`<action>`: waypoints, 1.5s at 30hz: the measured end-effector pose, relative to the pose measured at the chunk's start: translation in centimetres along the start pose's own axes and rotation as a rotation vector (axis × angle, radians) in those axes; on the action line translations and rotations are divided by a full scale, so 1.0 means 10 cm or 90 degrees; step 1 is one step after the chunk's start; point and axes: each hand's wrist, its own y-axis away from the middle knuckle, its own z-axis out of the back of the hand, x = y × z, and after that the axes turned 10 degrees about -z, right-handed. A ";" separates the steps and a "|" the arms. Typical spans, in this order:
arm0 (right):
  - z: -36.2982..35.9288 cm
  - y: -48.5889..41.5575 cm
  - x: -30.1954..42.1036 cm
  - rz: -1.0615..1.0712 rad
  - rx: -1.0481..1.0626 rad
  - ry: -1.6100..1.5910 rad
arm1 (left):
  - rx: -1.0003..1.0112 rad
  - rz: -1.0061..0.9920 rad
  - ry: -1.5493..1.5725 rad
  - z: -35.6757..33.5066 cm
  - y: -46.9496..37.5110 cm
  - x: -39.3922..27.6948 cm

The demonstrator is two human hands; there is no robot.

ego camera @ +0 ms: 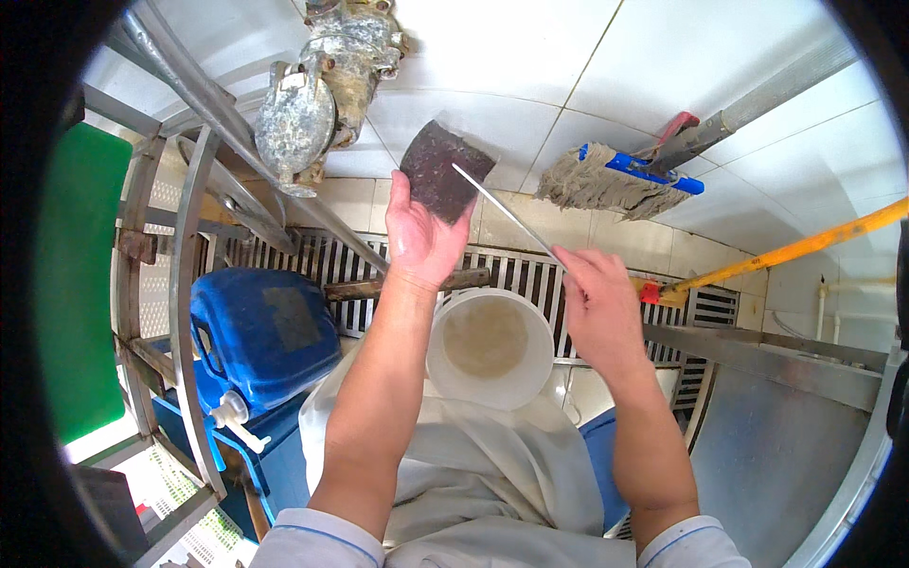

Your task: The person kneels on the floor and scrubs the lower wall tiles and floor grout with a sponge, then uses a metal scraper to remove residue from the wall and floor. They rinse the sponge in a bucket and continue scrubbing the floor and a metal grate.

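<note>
My left hand (pixel 426 238) is raised in the upper middle, palm up, and holds a dark, rough, squarish pad (pixel 442 170) between thumb and fingers. In my right hand (pixel 600 305), to the right of a white bucket, is one end of a thin, pale, straight rod (pixel 508 213). The rod's far tip lies over the pad's face; whether it touches cannot be told. Below and between my hands stands the white plastic bucket (pixel 541 334), with cloudy, brownish liquid (pixel 486 337) in it.
A slatted metal floor grate (pixel 511 277) runs behind the bucket. To the left are a blue plastic jerrycan (pixel 263 334) with a white tap, a metal frame (pixel 188 284) and a corroded metal valve (pixel 298 128). A mop (pixel 611 181) leans at the tiled wall, near a yellow pole (pixel 781 252).
</note>
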 end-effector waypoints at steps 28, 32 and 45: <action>0.18 -0.16 -0.01 -0.224 -0.112 -0.350 | 0.357 0.272 -1.580 2.83 1.29 0.85; 0.24 -0.06 0.04 -0.234 -0.128 -0.384 | 0.416 0.529 -1.501 2.89 1.37 1.11; 0.40 -0.07 0.03 -0.198 -0.260 -0.480 | -0.051 0.084 -0.810 0.10 0.02 -0.06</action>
